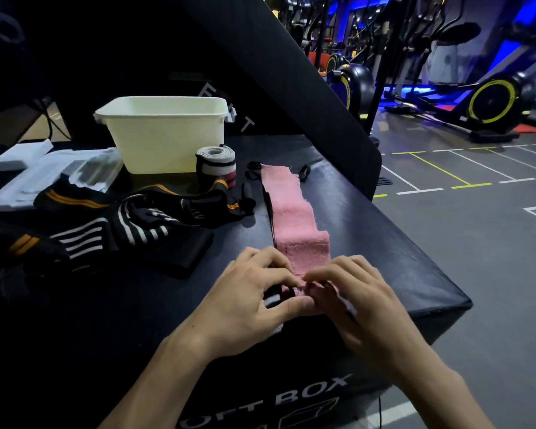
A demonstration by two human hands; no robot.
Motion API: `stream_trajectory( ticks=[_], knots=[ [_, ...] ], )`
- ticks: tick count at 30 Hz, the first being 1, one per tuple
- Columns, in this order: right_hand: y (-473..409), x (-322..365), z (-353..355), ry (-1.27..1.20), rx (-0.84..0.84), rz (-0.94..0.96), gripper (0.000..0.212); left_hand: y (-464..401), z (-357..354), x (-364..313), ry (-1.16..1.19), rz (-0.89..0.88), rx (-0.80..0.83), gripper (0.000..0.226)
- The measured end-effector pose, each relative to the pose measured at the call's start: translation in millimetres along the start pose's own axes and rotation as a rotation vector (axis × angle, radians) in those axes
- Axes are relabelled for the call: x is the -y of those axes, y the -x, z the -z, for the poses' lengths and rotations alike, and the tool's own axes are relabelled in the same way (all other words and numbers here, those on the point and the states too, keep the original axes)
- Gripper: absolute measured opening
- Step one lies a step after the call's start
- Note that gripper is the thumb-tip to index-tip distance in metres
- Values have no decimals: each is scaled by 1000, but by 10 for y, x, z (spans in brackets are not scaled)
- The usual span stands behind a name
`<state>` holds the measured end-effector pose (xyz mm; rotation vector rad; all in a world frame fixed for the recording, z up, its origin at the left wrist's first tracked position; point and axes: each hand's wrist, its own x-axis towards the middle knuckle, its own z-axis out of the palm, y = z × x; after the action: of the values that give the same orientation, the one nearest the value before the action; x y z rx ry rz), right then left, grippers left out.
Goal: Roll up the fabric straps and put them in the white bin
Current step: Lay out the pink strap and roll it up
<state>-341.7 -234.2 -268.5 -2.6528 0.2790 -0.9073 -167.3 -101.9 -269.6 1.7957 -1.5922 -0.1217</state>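
Both hands work the near end of the pink strap (294, 212), close to the near edge of the black soft box (399, 258) that carries everything. The left hand (248, 292) has its fingers curled round the started roll, thumb under and fingertips on top; the right hand (353, 292) pinches the same end from the other side. The rest of the strap lies flat, running away toward the far edge, with small black loops at its far end.

To do this step well, I judge the roll should be kept tight from the first turn, both edges level so it does not cone, and the flat length drawn straight toward the hands as it winds.

Count: one white bin (167, 134) at the far side of the box top, its inside not visible from here. One rolled strap (215, 164), grey and black with a dark red band, stands just beside the bin's front right corner, not yet inside. One pink strap in hand. To the left lies a loose heap of dark straps (143, 218) with white and orange stripes, at least three, too tangled to count exactly. White trays (22, 168) sit at the far left edge
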Motion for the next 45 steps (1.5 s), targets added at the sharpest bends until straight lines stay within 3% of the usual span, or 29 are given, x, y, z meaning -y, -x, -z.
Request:
stream_trajectory(
  ticks=[3, 8, 14, 17, 22, 28, 33, 41, 45],
  knots=[
    [48, -39, 58, 28, -7, 42, 10, 2, 7, 12, 15, 30, 25, 51],
    [121, -126, 53, 99, -10, 101, 39, -17, -19, 35, 55, 94, 1, 53],
    [43, -177, -50, 90, -30, 70, 31, 4, 25, -43, 157, 145, -54, 42],
    [31, -179, -9, 62, -18, 76, 29, -3, 139, -63, 253, 214, -167, 31],
    [88, -190, 112, -13, 53, 61, 27, -321, 421, 33, 58, 307, -261, 16],
    [123, -170, 188, -103, 93, 40, 28, -1045, 233, 243, -251, 524, -69, 45],
    [105, -176, 177, -93, 105, 42, 29, -1278, 95, 214, -269, 572, -212, 35],
    [67, -199, 161, -111, 124, 32, 30, -1576, 25, 447, -272, 622, -86, 13],
    [57, -201, 156, -118, 135, 24, 29, -1669, 50, 565, -261, 666, -106, 21]
  ],
)
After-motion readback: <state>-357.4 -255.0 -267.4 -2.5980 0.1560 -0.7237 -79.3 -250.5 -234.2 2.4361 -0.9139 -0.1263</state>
